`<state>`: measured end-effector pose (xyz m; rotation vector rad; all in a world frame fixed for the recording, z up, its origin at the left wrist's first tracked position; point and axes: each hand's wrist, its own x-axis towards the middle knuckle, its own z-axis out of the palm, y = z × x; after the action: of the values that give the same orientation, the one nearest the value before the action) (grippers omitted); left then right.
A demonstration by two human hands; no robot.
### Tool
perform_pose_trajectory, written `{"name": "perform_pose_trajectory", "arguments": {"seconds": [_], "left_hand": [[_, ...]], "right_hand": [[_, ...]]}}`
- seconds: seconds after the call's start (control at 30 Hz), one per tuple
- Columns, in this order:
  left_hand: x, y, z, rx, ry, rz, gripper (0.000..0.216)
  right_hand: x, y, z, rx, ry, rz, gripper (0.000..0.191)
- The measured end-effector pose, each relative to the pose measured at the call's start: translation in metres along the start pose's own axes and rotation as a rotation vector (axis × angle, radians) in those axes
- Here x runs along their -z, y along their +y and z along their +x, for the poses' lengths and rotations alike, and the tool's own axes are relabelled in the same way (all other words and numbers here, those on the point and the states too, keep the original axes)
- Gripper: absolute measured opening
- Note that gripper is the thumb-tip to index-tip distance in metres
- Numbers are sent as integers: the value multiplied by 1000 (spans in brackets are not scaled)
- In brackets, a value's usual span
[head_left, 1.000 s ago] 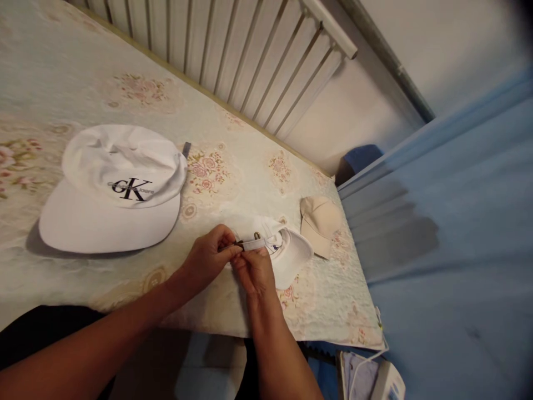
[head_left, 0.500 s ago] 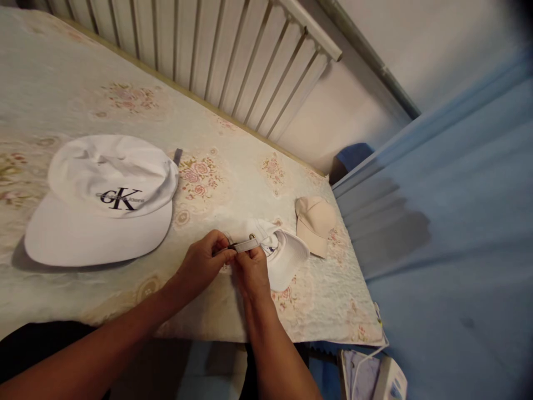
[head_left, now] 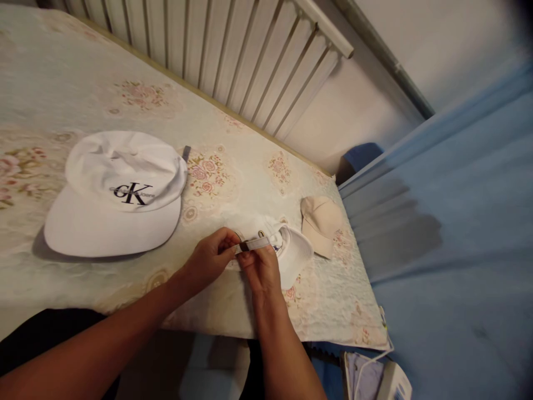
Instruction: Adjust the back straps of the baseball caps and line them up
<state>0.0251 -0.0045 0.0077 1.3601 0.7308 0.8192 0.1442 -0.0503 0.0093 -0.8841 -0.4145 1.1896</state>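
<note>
Between my two hands is the back strap (head_left: 254,244) of a white cap (head_left: 296,255), which lies tipped with its brim to the right. My left hand (head_left: 212,253) is closed in a pinch on the strap's left end. The fingers of my right hand (head_left: 261,266) grip the strap from below, near a small metal buckle (head_left: 261,234). A dark patch shows on the strap between the hands. To the left rests a larger white cap (head_left: 120,189) with black CK lettering, touched by neither hand. A beige cap (head_left: 321,225) sits just beyond the held one.
The caps lie on a floral padded cover (head_left: 233,166). A white slatted rail (head_left: 233,61) runs along the back. At the right hangs a blue curtain (head_left: 458,250). A white box (head_left: 393,380) and a cable stand below the front right corner.
The view has shifted slightly, so things appear farther right. The strap now lies more stretched out, with its buckle standing clear above it. Both hands still grip the strap.
</note>
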Motion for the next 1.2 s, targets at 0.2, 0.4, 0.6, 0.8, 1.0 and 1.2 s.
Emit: {"name": "perform_pose_trajectory", "arguments": {"seconds": [0.2, 0.4, 0.6, 0.8, 1.0, 1.2], "left_hand": [[1, 0, 0, 35, -14, -66, 15], [0, -2, 1, 33, -4, -108, 15], [0, -2, 1, 26, -10, -118, 14], [0, -2, 1, 27, -19, -130, 13], [1, 3, 1, 10, -82, -167, 12], [0, 0, 1, -1, -32, -68, 14]], "right_hand": [[3, 1, 2, -16, 6, -1, 16], [2, 2, 0, -35, -28, -13, 15], [-1, 4, -2, -15, -27, -58, 12], [-1, 5, -2, -20, -15, -89, 11], [-1, 5, -2, -13, 28, -120, 10], [-1, 9, -3, 20, 28, -140, 11]]}}
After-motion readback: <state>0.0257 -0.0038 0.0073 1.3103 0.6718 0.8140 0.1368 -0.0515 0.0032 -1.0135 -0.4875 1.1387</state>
